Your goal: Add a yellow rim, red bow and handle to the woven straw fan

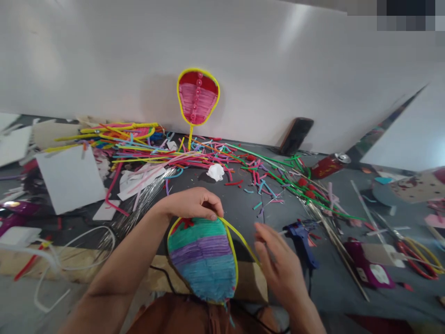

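A rounded panel (205,264) with green, purple and blue stripes rests at the table's front edge, against my lap. Yellow pipe cleaner (235,260) lines its right side. My left hand (198,204) bends over the panel's top edge, thumb and fingers pinched on the yellow strip there. From that spot a loose yellow length (243,241) slants down toward my right hand (278,264). That hand is slightly blurred, its thumb and fingers apart; the strip reaches its thumb side, and whether it touches is unclear. A red piece (187,223) shows at the panel's top left.
A pink-and-red panel (198,97) with yellow edging stands against the white wall. Pipe cleaners (167,155) and clippings cover the table's back. Rightward are a blue glue gun (302,241), red can (330,165), phone (295,137), scissors (417,257) and purple tool (368,266). White cable (86,227) lies left.
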A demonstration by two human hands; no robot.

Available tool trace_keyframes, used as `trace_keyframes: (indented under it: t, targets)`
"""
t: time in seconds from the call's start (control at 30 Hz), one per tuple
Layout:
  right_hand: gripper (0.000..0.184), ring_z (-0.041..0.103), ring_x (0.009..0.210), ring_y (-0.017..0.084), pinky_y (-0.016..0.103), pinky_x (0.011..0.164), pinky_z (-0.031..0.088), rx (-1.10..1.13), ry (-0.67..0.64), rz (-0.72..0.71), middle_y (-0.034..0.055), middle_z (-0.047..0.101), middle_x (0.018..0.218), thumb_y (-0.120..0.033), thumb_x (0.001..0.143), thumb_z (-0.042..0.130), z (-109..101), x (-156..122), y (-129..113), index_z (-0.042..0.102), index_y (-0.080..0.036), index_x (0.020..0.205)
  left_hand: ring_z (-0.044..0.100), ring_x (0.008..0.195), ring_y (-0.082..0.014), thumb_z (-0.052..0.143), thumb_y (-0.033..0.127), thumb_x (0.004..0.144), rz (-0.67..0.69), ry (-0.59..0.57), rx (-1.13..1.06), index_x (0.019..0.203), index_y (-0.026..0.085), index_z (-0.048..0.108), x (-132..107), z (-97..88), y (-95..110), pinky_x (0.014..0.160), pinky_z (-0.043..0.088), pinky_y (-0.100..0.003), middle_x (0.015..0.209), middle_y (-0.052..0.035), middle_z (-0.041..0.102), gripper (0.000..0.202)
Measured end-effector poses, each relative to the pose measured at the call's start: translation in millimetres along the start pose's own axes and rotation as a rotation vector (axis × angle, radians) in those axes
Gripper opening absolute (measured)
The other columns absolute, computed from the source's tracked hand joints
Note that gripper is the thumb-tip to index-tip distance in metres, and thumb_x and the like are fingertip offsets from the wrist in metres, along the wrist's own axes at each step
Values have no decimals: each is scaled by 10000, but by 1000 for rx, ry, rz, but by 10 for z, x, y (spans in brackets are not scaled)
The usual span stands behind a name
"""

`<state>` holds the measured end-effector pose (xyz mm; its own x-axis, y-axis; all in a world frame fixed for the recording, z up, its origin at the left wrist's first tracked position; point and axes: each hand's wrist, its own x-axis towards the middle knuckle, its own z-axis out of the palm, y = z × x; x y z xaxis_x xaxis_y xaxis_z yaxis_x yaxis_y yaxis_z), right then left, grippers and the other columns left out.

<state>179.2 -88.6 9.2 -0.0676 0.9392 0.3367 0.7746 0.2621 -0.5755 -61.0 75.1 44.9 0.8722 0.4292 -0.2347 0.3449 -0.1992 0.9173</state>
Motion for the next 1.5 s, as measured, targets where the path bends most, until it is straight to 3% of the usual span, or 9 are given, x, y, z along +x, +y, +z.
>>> trace_keyframes:
  t: [0.1, 0.23, 0.6, 0.9, 1.13, 1.5]
  targets:
    - [324, 664, 982, 189, 309, 825, 567, 138, -73, -47, 98, 701, 1086, -215, 931, 453, 176, 96, -223, 604, -208, 1218, 620, 718, -108, 641, 186, 775, 14, -1, 6, 889, 165, 706, 0, 3, 8, 632, 437, -162, 812, 0, 708, 133]
    - [304, 677, 873, 163, 265, 759, 570, 205, -98, -33, 81, 713, 973, -186, 936, 450, 284, 86, -294, 623, -207, 1185, 627, 718, -112, 647, 192, 777, 35, -3, 0, 885, 164, 708, 6, 5, -3, 624, 435, -162, 815, -5, 713, 127]
    - [357, 705, 767, 165, 250, 687, 569, 35, -43, -127, 95, 738, 925, -173, 940, 430, 391, -57, -296, 571, -177, 1268, 621, 702, -108, 653, 196, 778, 41, 3, -33, 888, 159, 707, 25, 19, -40, 609, 433, -158, 806, -4, 716, 128]
    - [338, 716, 699, 167, 240, 629, 566, -43, -11, -173, 92, 754, 868, -150, 943, 389, 422, -67, -310, 622, -141, 1188, 610, 709, -119, 641, 237, 786, 9, -27, -35, 900, 146, 686, 32, 30, -37, 619, 437, -175, 808, -19, 695, 152]
    - [318, 724, 720, 172, 246, 650, 569, -10, 21, -180, 100, 757, 888, -126, 929, 408, 411, -48, -327, 637, -136, 1150, 574, 712, -118, 570, 269, 841, -31, 18, 87, 1032, 165, 660, 19, 67, 76, 620, 420, -180, 815, -9, 638, 235]
    - [267, 716, 717, 166, 235, 653, 559, -4, 66, -194, 82, 754, 866, -127, 919, 462, 426, -68, -355, 632, -138, 1124, 537, 683, -112, 592, 271, 794, -46, 7, 16, 1024, 158, 645, 42, 83, 51, 619, 415, -188, 776, 6, 596, 262]
